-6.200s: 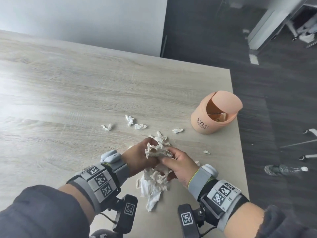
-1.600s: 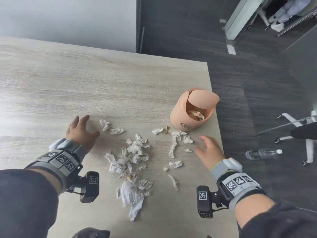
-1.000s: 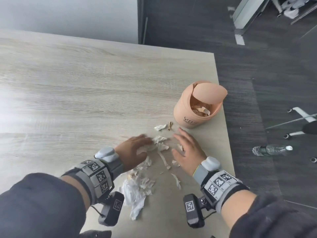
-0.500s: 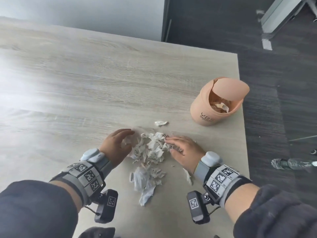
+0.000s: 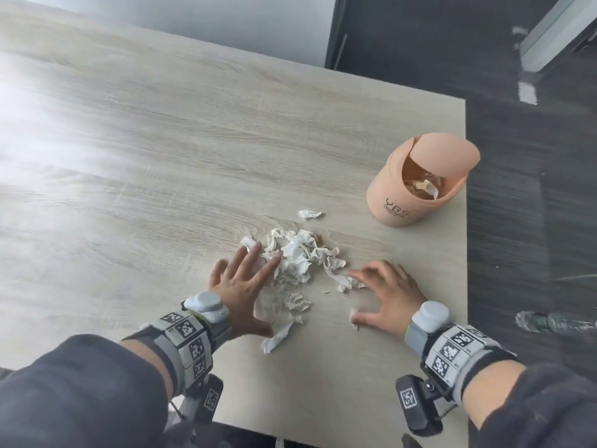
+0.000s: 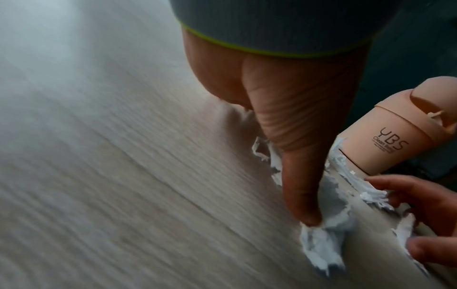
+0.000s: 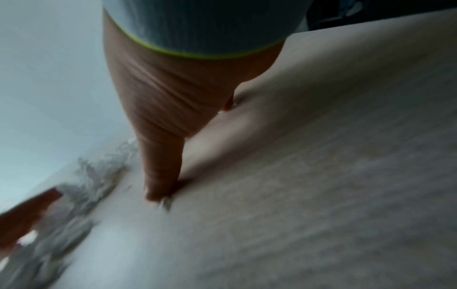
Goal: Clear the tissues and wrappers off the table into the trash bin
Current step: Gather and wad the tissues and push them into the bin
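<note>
Many crumpled white tissues (image 5: pixel 295 257), heaped, torn

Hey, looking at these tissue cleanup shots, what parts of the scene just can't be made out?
- Trash bin contents: head view, the tilted swing lid hides most of the inside.
- Tissue under the left hand: head view, palm covers it.
- Right hand fingers: right wrist view, motion blur; only the thumb reads.
- Tissue pile: right wrist view, smeared by blur.
- Small print under the bin's logo: left wrist view, too small.
</note>
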The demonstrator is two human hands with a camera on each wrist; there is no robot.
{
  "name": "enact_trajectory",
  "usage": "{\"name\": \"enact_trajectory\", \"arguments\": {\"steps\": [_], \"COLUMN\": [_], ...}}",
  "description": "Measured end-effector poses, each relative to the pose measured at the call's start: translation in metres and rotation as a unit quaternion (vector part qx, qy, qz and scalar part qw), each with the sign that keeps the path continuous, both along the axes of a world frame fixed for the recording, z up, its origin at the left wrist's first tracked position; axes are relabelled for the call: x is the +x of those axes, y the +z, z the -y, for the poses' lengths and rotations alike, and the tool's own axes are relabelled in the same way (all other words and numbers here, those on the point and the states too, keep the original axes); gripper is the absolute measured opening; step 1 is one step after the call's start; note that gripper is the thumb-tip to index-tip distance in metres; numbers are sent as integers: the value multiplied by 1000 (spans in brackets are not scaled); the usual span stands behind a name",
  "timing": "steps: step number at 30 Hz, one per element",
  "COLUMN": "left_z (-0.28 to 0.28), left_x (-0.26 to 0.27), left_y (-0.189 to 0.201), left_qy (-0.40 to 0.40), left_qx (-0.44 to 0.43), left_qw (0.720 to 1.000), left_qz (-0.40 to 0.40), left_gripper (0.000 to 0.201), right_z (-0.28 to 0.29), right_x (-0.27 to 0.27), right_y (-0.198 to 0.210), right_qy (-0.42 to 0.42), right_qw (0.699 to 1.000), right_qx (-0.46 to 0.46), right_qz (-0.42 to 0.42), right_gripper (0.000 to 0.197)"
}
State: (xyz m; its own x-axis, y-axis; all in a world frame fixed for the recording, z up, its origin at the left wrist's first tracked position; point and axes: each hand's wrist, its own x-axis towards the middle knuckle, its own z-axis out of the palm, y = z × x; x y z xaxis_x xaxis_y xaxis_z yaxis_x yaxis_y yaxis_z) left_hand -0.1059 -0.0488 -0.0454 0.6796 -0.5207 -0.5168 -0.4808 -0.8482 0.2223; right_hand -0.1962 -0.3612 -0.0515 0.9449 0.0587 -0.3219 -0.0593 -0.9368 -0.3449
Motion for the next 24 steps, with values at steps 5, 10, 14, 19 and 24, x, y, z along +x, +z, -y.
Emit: {"name": "enact_trajectory", "arguments": {"steps": [5,10,14,19,24], "left_z": [19,39,29,6,7], "left_x": [4,13,17,27,33], "left_y": [2,6,8,9,8], "left_qy": [58,109,141,164,133], "left_qx": [-56,-110,-156,-120,-45], "left_qw": [996,987,977,979,990], "left_qz": [33,41,31,32,1], "left_gripper": [115,90,83,89,127], "right_z": [-23,-46,-28,15,4], "right_x": [7,31,34,12,-1], "right_y": [-5,-2,7,15,10], "right_qy": [-39,-151,-287,-340,-229], "right_qw": [996,966,906,909,962], "right_qx": [77,199,299,219,149], "right_qz": [37,66,87,97,16], "right_gripper": [27,19,21,18,20]}}
